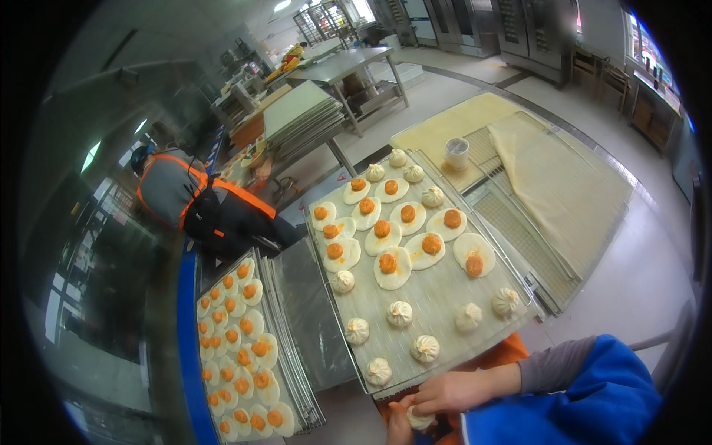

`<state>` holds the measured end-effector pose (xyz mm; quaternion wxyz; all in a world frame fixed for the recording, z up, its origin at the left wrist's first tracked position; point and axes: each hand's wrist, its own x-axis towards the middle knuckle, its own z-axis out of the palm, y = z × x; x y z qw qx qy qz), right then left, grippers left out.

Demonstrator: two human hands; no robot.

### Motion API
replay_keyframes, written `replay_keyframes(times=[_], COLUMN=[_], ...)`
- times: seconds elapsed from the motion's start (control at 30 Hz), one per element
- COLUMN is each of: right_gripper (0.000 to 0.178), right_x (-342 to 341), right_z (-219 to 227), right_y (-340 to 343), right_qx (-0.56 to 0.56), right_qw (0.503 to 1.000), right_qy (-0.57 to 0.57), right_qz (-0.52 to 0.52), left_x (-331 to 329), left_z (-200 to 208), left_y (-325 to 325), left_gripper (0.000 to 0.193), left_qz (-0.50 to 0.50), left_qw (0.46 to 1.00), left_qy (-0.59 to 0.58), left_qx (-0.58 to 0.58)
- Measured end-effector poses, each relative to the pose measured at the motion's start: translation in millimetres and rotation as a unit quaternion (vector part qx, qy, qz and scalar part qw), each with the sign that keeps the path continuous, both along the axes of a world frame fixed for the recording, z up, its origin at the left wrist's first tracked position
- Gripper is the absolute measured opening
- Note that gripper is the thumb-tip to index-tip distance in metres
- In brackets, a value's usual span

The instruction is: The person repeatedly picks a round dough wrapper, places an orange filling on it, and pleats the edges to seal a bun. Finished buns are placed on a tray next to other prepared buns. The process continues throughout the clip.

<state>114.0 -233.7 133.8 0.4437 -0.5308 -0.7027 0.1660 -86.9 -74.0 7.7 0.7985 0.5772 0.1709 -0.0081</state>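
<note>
At the lower edge, just off the near side of a tray (475, 341), my two hands meet around a pale dough bun (420, 420). My left hand (399, 426) holds it from the left and is partly cut off by the picture's edge. From the right, my right hand (452, 391) pinches the bun's top with its fingers. Several pleated buns stand along the tray's near part, such as this closed bun (426, 348) closest to my hands. Farther up lie flat dough rounds (475, 254) topped with orange filling.
A second stack of trays (285, 348) with filled dough rounds stands at the left by a blue-edged conveyor (191, 356). On the right, wire racks (586, 230) carry a cloth and a white cup (457, 153). A person (178, 189) in orange straps works at the left.
</note>
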Motion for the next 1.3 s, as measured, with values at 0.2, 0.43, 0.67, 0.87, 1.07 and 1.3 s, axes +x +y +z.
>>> replay_keyframes(times=[0.2,0.43,0.67,0.87,1.07,1.3], right_gripper=[0.017,0.024,0.026,0.023,0.022,0.021], right_x=[-13.2,-6.0,-7.0,-3.8,-2.3,8.8], right_z=[-10.2,0.9,20.1,31.1,44.0,60.6], right_y=[-3.9,-9.8,-1.3,3.0,5.0,12.4], right_qx=[-0.103,-0.03,-0.068,-0.081,-0.144,-0.055], right_qw=[0.981,0.997,0.997,0.997,0.984,0.988], right_qy=[0.153,-0.018,0.017,0.003,0.087,0.035], right_qz=[-0.067,-0.072,-0.043,0.016,-0.066,-0.142], left_x=[4.0,11.6,35.0,35.0,34.1,61.7], left_z=[12.6,86.9,96.8,103.6,109.6,126.8], left_y=[-4.0,-10.6,-1.1,-1.8,-20.1,-36.8], left_gripper=[0.054,0.067,0.083,0.081,0.07,0.076], left_qz=[0.071,0.001,-0.069,-0.109,0.076,0.165], left_qw=[0.974,0.997,0.952,0.924,0.994,0.978], left_qy=[-0.115,-0.002,0.144,0.149,-0.023,-0.127], left_qx=[0.181,0.075,-0.262,-0.334,-0.069,-0.031])
